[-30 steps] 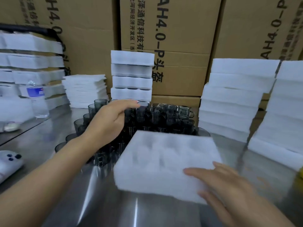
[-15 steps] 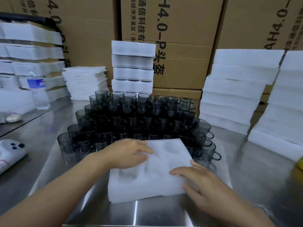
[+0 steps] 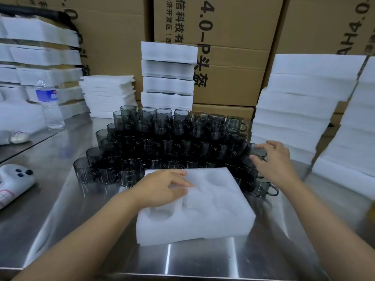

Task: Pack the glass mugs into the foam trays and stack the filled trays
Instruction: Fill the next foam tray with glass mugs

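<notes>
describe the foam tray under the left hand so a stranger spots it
On the steel table a crowd of dark glass mugs stands. Right in front of them lies a white foam tray under the left hand. Unlike the stacked trays behind, it lies alone, hollows empty.

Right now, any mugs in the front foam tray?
No, the foam tray has empty visible pockets; the left hand rests on it.

Both bare forearms reach forward from the near edge of the steel table (image 3: 60,199). The left hand (image 3: 162,187) lies palm down, fingers straight and slightly spread, pointing right, and rests on the foam tray (image 3: 203,216). The right hand (image 3: 274,163) is farther out toward the right edge, its fingers and thumb curled round the rim of a glass mug (image 3: 258,152).
</notes>
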`<state>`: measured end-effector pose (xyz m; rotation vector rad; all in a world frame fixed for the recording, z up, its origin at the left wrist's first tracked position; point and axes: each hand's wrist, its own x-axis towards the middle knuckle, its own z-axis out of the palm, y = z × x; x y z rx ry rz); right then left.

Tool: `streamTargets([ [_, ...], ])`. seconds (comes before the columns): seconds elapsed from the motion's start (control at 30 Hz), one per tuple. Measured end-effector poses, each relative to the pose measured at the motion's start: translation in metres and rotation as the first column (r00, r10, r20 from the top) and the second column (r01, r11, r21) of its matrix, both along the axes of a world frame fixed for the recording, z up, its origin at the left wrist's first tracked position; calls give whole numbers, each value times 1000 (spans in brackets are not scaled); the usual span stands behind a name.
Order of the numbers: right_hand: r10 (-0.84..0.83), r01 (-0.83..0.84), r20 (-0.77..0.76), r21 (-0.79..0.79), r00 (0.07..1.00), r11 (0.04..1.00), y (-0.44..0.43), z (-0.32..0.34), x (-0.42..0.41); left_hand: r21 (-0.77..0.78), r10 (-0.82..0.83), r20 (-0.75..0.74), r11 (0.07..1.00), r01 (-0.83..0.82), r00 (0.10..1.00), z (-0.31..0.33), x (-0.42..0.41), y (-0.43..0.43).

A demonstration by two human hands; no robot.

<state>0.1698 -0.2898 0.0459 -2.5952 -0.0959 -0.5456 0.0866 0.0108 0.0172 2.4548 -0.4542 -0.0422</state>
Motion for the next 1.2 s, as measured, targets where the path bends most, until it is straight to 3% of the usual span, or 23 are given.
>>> streamTargets([
  [0.17, 72, -69, 45, -82, 996, 994, 4, -3, 7, -18, -15, -5, 1000, 15, 1000, 1, 1, 0],
  [0.27, 111, -94, 176, -103, 978, 990, 6, 2, 1, -11, -23, 6, 1000, 23, 1000, 2, -1, 0],
  [0.4, 118, -201, 530, 100, 839, 974, 30, 19, -20, 21, -4, 24, 1000, 4, 1000, 5, -4, -1],
  [0.47, 157, -317, 603, 168, 782, 933, 52, 30, -31, 40, 13, 32, 999, -14, 999, 6, -4, -3],
  [0.53, 246, -446, 588, 224, 771, 866, 76, 37, -36, 31, 26, 24, 999, -27, 999, 7, -4, -4],
  [0.63, 458, -609, 433, 328, 776, 722, 114, 41, -39, -1, 34, 25, 999, -34, 999, 6, -2, -4],
  [0.73, 556, -612, 256, 361, 791, 704, 147, 41, -36, -116, 7, 26, 993, -4, 1000, 5, 1, -5],
  [0.8, 550, -583, 216, 437, 807, 685, 162, 36, -31, -307, -35, -70, 952, 12, 997, 9, 2, -2],
  [0.87, 521, -557, 235, 531, 821, 638, 171, 28, -27, -499, -98, -191, 866, -11, 977, 17, 6, 2],
  [0.97, 442, -543, 322, 587, 837, 601, 172, 9, -27, -635, -161, -326, 767, -90, 931, 29, 12, 8],
  [1.1, 378, -547, 400, 532, 835, 646, 165, -5, -31, -763, -213, -453, 594, -253, 866, 29, 29, 23],
  [1.2, 393, -559, 413, 451, 822, 696, 167, -5, -34, -779, -218, -479, 553, -297, 850, 35, 35, 25],
])
